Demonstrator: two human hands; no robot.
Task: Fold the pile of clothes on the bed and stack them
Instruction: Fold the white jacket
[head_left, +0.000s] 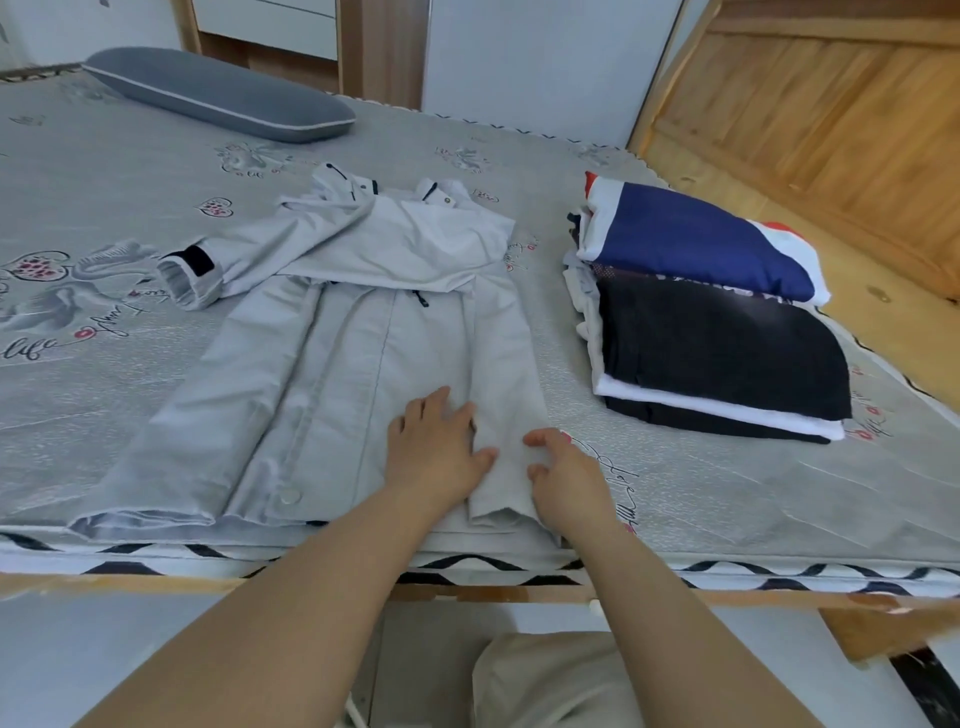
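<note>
Your grey mattress with the printed heart-and-script pattern (130, 218) fills most of the view, its near edge trimmed in a black-and-white wave band. On it lies the pale grey smooth woven jacket (332, 374), spread lengthwise with its hem toward you and one side panel already folded inward; one sleeve (elastic cuff, black tab) crosses the chest toward the left. To the right, well apart from the jacket, sits the stack of folded clothes (717, 332): a navy, white and red piece on top, a black one under it, then a white layer and another dark layer; the lowest items are hard to tell apart. A long slate-grey pillow with pale piping (218, 93) rests at the far edge.

Your left hand (439, 447) presses flat on the jacket near the hem, fingers straight and spread. Your right hand (566, 475) pinches the folded panel's edge with curled fingers.
</note>
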